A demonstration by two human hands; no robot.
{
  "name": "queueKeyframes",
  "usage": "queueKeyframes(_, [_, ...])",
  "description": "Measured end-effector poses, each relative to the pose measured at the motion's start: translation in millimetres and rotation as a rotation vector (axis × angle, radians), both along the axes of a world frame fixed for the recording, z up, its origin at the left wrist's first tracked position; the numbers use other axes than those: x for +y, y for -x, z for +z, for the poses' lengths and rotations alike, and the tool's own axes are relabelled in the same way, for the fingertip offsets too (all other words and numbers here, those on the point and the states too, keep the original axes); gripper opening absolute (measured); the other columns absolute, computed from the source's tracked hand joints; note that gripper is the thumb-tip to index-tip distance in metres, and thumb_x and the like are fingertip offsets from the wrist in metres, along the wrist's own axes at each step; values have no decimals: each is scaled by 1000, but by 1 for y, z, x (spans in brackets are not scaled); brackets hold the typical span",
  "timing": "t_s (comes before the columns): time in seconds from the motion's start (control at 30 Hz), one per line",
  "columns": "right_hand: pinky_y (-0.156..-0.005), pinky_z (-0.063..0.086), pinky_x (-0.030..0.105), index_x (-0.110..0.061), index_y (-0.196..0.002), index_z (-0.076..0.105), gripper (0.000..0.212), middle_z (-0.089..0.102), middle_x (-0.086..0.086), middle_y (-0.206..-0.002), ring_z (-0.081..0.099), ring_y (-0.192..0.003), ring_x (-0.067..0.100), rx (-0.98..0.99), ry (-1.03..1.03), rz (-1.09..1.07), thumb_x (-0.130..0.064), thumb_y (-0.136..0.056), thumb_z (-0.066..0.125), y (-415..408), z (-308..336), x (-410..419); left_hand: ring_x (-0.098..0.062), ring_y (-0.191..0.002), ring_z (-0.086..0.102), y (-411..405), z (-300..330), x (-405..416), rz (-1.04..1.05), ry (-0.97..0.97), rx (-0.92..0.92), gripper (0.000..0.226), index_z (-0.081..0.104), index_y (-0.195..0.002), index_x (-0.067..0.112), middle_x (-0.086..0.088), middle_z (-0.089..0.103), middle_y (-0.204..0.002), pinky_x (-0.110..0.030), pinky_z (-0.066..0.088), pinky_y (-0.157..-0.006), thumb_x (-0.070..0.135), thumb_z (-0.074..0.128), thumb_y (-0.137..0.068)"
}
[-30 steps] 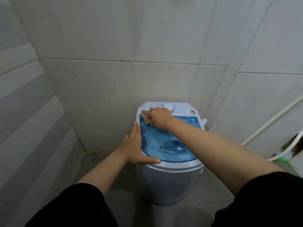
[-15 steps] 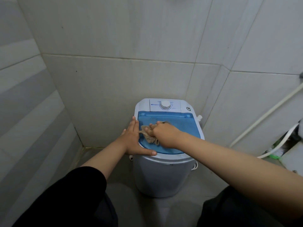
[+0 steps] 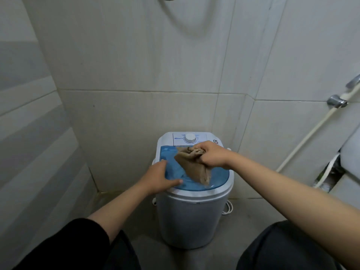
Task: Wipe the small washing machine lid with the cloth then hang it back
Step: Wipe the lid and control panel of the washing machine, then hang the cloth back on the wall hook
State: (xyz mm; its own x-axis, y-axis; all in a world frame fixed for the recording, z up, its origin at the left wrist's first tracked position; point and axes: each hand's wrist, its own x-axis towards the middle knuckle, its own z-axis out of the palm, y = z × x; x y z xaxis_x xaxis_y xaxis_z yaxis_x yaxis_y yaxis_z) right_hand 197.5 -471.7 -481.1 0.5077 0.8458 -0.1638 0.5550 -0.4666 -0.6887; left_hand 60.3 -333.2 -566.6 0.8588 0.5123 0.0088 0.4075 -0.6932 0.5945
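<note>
Now my right hand (image 3: 211, 157) grips the bunched cloth (image 3: 194, 166), lifted so most of it hangs free over the blue lid (image 3: 220, 177), its tip near the lid's front. My left hand (image 3: 160, 177) lies flat and spread on the lid's left edge, holding nothing. Wiping looks about finished, I'd say; next comes carrying the cloth to its hanging spot, which isn't in view.
</note>
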Motion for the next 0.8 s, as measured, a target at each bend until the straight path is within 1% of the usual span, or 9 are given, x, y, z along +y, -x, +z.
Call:
queueKeyframes(0.07, [-47,42,18,-20,-71,56,35,51,2,-66,49,-61,13,211,-125,-71,11,-83,45,-1,1,-4,-21,-123,51,-3,15,-5,67,202,-155,78,46,-133,9,-5,52,-135,-34,42,-103,44,78,-70])
queueKeyframes(0.2, [-63,54,29,-15,-89,61,28,63,6,-79,62,-73,18,538,-278,-105,9,-90,47,-2,0,-7,-18,-111,60,-11,48,-5,-4,469,-228,54,55,-125,5,-8,65,-118,-33,49,-99,26,74,-79])
queueKeyframes(0.3, [-70,56,33,-12,-96,61,24,66,9,-87,65,-82,20,695,-361,-118,8,-91,47,-7,0,-5,-11,-86,64,-17,66,-6,-2,600,-272,37,57,-117,1,-4,67,-91,-11,51,-69,11,69,-83])
queueKeyframes(0.37, [-74,57,36,-12,-100,60,22,66,9,-90,65,-85,22,726,-403,-154,5,-92,49,-11,2,-2,-12,-78,63,-21,73,-7,39,682,-319,36,57,-115,2,-3,66,-82,-19,52,-64,10,70,-82])
queueKeyframes(0.47, [-64,57,30,-17,-103,55,17,64,5,-89,64,-78,16,573,-401,-272,-6,-91,58,-18,2,3,-17,-78,65,-32,79,-3,70,714,-407,41,55,-119,-1,-5,63,-78,-29,57,-70,4,70,-81])
queueKeyframes(0.6, [-80,53,31,-24,-109,60,29,60,-5,-86,61,-83,15,22,-429,-304,-16,-82,69,-41,-9,18,-23,-77,62,-55,91,9,56,488,-469,47,56,-119,9,-6,57,-78,-47,56,-82,6,75,-76])
queueKeyframes(0.67, [-82,54,22,-20,-109,65,28,63,-10,-90,62,-90,13,-79,-517,-256,-13,-82,67,-51,-9,27,-23,-74,61,-66,97,19,23,388,-474,44,58,-114,19,-6,59,-80,-50,56,-80,9,76,-75])
queueKeyframes(0.73, [-78,49,6,-14,-107,69,24,65,-2,-98,64,-91,14,-169,-598,-223,-10,-83,67,-63,-7,40,-23,-71,62,-79,104,32,-13,325,-479,41,58,-107,26,-5,60,-81,-49,58,-74,12,78,-73])
queueKeyframes(0.8, [-75,45,2,-9,-100,72,18,66,7,-99,64,-88,17,-279,-653,-217,-8,-82,68,-78,-3,56,-22,-66,63,-91,113,46,-59,280,-476,38,57,-99,28,-7,61,-82,-47,59,-66,12,78,-73])
